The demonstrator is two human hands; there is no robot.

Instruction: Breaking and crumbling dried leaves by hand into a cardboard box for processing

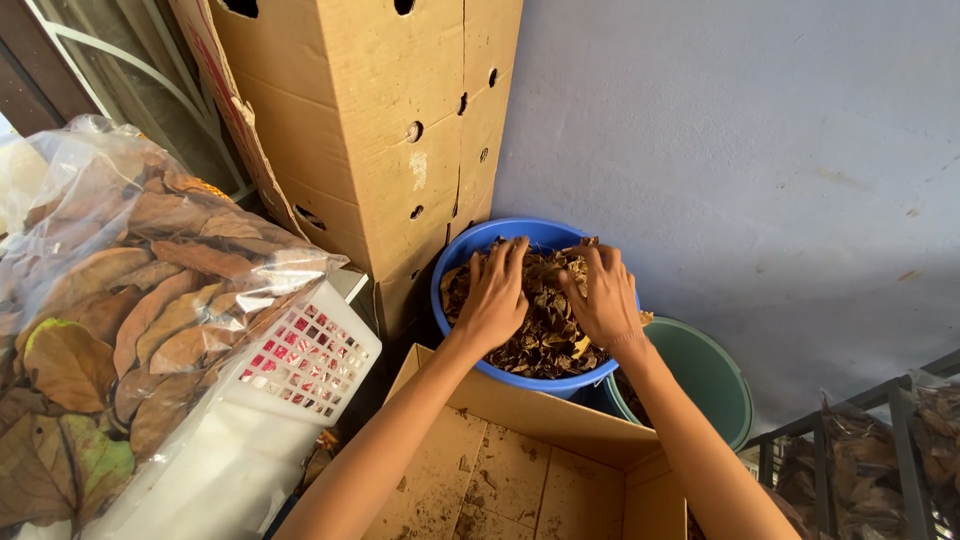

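Both hands' fingers press into dried leaves.

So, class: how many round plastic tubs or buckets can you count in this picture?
2. The blue tub of dry leaves sits by the cardboard boxes, under both hands; the green bucket stands just right of it, partly hidden. Others may be out of view.

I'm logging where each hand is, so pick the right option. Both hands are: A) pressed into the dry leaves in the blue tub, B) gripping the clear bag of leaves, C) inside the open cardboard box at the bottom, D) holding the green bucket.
A: the left hand and the right hand both lie palm down on the dry leaves that fill the blue tub, above the open box and beside the green bucket.
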